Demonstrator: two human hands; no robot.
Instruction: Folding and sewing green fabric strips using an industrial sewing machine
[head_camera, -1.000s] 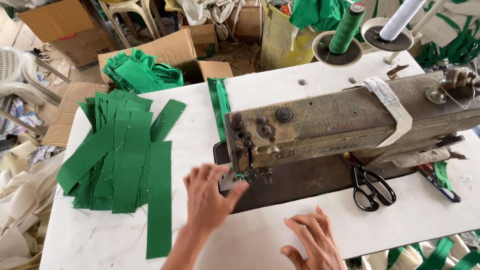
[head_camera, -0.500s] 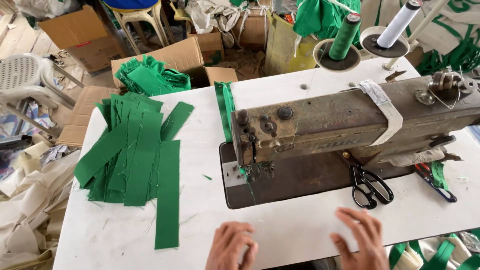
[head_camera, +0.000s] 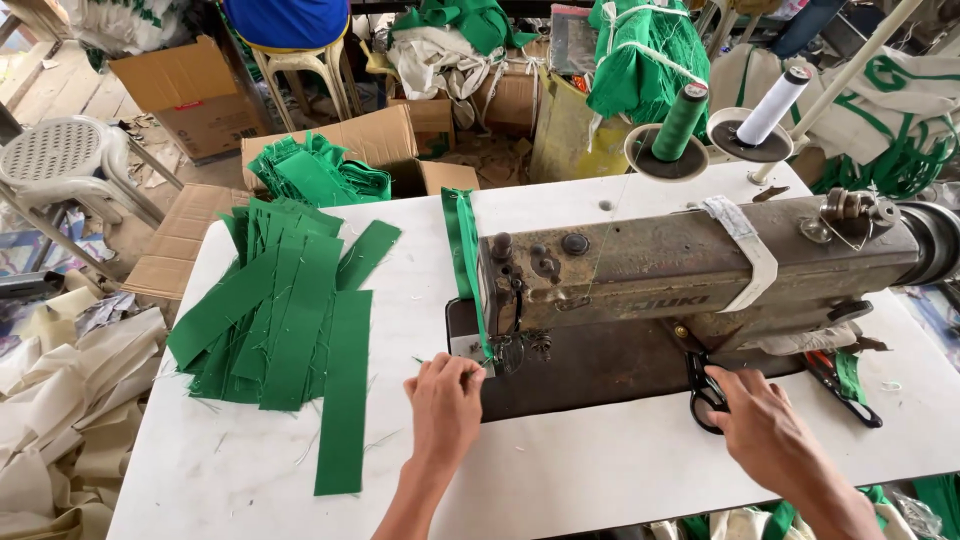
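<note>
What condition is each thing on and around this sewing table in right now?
Left hand: fingers pinched at the needle area.
Right hand: resting on the black scissors.
Sewing machine: worn and rusty, a green strip fed under its head.
Green fabric strips: cut, lying flat in a loose pile.
Green thread cone: upright.
White thread cone: tilted.

Single head-worn view, looking steeply down and forward, close over the white table (head_camera: 600, 480) and sewing machine (head_camera: 690, 270), cluttered floor beyond
</note>
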